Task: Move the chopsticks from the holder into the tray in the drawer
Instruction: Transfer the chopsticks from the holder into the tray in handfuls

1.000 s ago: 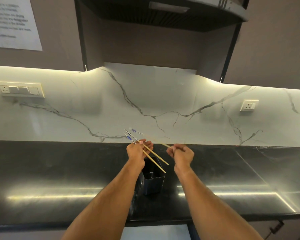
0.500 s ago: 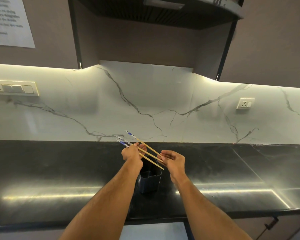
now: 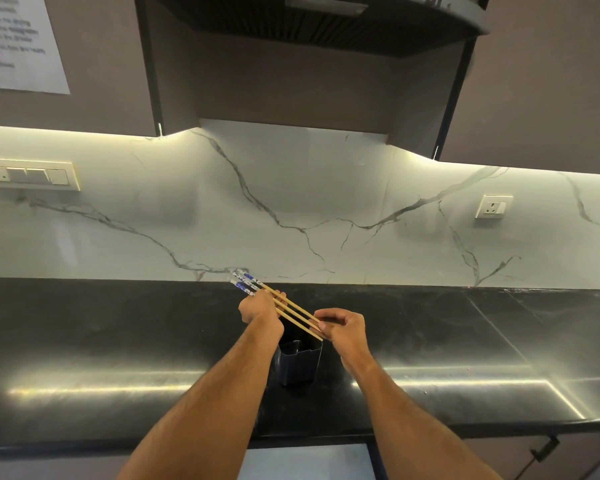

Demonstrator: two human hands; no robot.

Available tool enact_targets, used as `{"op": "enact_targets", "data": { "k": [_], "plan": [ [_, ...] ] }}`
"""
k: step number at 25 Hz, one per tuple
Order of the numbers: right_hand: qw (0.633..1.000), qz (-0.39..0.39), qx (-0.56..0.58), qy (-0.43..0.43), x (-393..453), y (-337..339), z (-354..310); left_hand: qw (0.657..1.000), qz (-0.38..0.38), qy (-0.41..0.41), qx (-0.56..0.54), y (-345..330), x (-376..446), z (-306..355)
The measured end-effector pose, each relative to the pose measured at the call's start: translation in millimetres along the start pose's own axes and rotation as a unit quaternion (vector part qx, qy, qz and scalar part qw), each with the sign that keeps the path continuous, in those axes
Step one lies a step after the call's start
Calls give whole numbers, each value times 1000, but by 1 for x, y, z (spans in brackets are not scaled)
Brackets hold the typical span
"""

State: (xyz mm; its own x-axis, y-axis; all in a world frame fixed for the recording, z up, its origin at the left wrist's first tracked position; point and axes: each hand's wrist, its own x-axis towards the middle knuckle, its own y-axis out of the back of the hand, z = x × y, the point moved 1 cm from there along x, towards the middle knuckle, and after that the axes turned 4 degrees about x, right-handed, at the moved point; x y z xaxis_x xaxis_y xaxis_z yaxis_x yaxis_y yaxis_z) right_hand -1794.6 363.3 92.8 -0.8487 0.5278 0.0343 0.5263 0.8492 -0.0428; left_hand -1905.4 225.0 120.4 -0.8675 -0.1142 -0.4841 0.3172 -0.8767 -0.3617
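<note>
Our left hand (image 3: 261,309) grips the chopsticks (image 3: 293,311) in a closed fist, above the holder (image 3: 300,363) on the desk (image 3: 118,341). Our right hand (image 3: 344,328), half curled, pinches their thin tips.

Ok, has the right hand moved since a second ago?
Yes. The right hand has come left and down, closer to the holder, and now meets the tips of the chopsticks in the left hand.

The chopsticks (image 3: 293,311) were pale tan with blue-and-white patterned ends toward 10 o'clock; the holder (image 3: 300,363) was dark navy, the counter (image 3: 118,323) glossy black, the backsplash (image 3: 291,188) white with grey veins.
</note>
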Motion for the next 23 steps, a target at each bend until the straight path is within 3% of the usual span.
{"op": "enact_targets", "data": {
  "k": [6, 9, 12, 15, 18, 23],
  "plan": [
    [991, -115, -60, -31, -8, -1, 4, 999, -45, -5, -18, -1, -7, 2],
    [987, -127, -98, -17, -7, -1, -6, 988, -132, -51, 60, 7, -15, 0],
    [988, -87, -122, 42, 10, -15, -34, 937, -279, -101, 185, 21, -23, -6],
    [985, -125, -112, 47, 21, -42, -59, 870, -389, -123, 276, 35, -29, -17],
    [981, -146, -117, 48, 15, -57, -59, 826, -442, -111, 333, 44, -34, -24],
    [972, -157, -163, 70, 4, -61, -44, 795, -460, -82, 387, 65, -29, -21]
  ]
}}
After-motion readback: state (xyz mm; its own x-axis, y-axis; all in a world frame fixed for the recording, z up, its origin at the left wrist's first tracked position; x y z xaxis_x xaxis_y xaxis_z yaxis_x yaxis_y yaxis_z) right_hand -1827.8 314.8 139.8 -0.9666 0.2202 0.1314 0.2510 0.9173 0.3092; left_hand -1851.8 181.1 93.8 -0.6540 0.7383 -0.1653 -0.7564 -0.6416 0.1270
